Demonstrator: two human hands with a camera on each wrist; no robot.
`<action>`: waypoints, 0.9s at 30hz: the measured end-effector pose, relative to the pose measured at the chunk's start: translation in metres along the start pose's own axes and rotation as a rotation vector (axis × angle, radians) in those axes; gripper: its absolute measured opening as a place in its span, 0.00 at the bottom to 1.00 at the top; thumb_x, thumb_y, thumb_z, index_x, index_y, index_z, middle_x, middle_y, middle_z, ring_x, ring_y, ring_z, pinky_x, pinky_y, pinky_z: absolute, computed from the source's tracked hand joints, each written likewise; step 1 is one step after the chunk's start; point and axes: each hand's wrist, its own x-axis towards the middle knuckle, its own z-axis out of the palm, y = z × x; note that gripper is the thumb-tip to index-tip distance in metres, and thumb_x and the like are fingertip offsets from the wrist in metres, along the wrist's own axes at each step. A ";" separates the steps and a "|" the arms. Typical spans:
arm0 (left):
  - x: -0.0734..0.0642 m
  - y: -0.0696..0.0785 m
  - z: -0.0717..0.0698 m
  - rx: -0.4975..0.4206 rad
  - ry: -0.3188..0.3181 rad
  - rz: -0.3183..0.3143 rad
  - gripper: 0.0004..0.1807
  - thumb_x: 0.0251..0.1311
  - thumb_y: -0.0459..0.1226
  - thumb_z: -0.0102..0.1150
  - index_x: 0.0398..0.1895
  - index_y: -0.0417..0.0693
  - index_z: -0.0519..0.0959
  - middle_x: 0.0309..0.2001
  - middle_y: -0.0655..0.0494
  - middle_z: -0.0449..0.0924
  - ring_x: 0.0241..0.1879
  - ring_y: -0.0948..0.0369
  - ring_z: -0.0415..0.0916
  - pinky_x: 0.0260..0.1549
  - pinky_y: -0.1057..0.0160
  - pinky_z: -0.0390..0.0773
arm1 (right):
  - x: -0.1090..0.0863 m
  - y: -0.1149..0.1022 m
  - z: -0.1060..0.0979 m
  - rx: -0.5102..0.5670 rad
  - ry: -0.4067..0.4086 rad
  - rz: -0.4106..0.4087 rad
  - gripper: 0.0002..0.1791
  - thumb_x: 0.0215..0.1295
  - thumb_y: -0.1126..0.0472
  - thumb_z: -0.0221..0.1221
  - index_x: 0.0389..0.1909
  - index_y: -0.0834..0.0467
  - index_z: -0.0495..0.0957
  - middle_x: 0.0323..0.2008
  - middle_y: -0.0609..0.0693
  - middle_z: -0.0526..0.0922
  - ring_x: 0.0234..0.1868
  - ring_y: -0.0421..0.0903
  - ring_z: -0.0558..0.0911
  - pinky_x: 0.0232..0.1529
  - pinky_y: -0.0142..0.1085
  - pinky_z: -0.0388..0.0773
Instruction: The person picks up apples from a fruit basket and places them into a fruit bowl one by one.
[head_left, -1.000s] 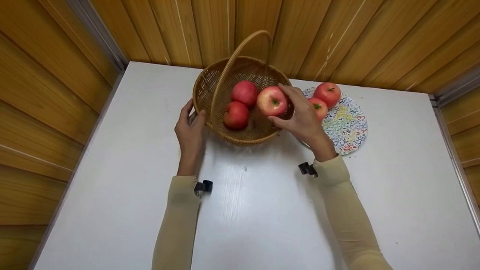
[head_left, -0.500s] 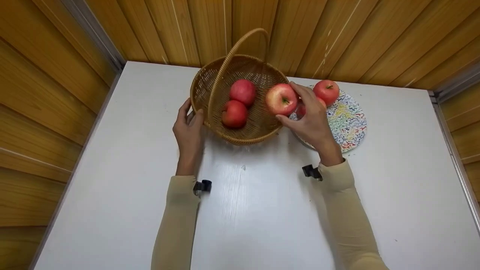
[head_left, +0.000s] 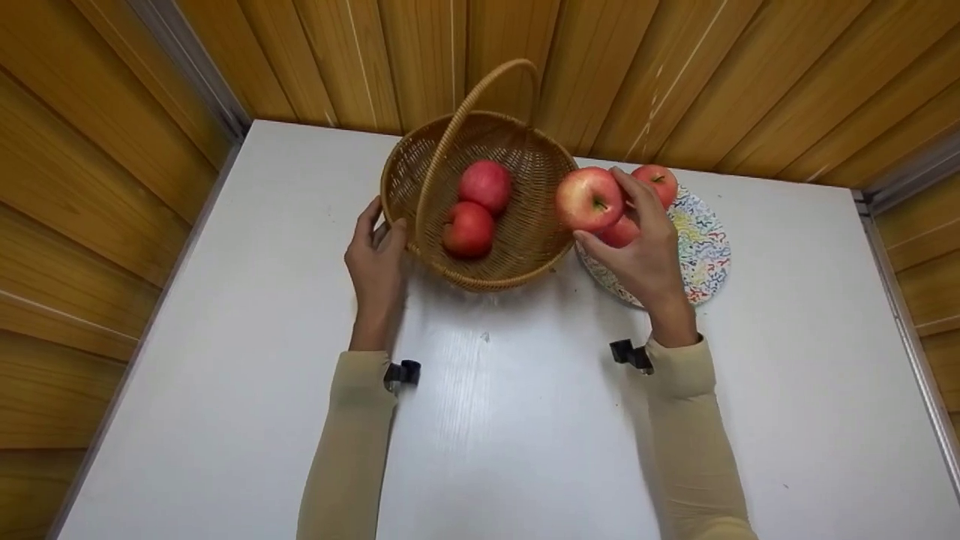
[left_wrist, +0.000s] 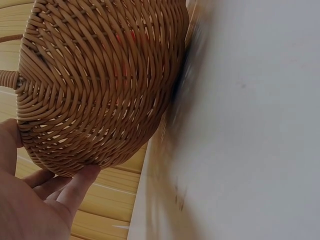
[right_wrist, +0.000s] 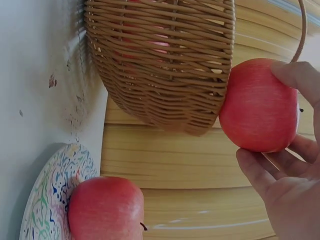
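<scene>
A round wicker basket [head_left: 517,259] with an arched handle stands at the back of the table. Two red apples, a front one [head_left: 469,230] and a rear one [head_left: 486,186], lie inside it. My left hand [head_left: 377,259] grips the basket's left rim, thumb on top and fingers against the outer wall. In my right hand [head_left: 646,244] a red-and-yellow apple [head_left: 589,201] is pinched between thumb and fingers, at the basket's right rim and above the speckled plate [head_left: 705,251]. On that plate sit two more apples, the back one [head_left: 656,185] and a nearer one [head_left: 621,231] partly hidden by my right hand.
The white table [head_left: 510,420] stretches toward me in front of the basket. Wood-panelled walls [head_left: 600,75] enclose it at the back and both sides. Small cameras, a left one [head_left: 405,373] and a right one [head_left: 630,354], are strapped at my wrists.
My right hand has moved right with the apple, from over the basket's inside to its right rim, over the plate. The left hand keeps its grip on the rim.
</scene>
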 end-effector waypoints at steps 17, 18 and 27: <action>-0.002 0.000 -0.001 0.043 -0.011 0.036 0.28 0.75 0.39 0.62 0.76 0.45 0.73 0.73 0.49 0.72 0.68 0.48 0.76 0.57 0.59 0.84 | -0.002 0.012 -0.017 -0.017 0.111 0.081 0.45 0.56 0.65 0.80 0.74 0.67 0.71 0.69 0.57 0.75 0.65 0.46 0.77 0.66 0.35 0.77; -0.002 0.000 -0.001 0.041 -0.013 0.036 0.28 0.75 0.39 0.62 0.76 0.45 0.73 0.73 0.49 0.72 0.68 0.48 0.76 0.57 0.59 0.84 | -0.002 0.013 -0.018 -0.019 0.120 0.085 0.45 0.57 0.65 0.80 0.74 0.67 0.71 0.69 0.57 0.76 0.65 0.46 0.77 0.66 0.35 0.77; 0.000 0.000 -0.001 0.053 -0.006 0.015 0.28 0.75 0.40 0.62 0.76 0.47 0.73 0.73 0.53 0.73 0.68 0.52 0.76 0.57 0.59 0.83 | -0.004 0.025 -0.027 -0.055 0.169 0.158 0.45 0.60 0.62 0.79 0.76 0.65 0.69 0.68 0.56 0.76 0.67 0.46 0.77 0.68 0.37 0.76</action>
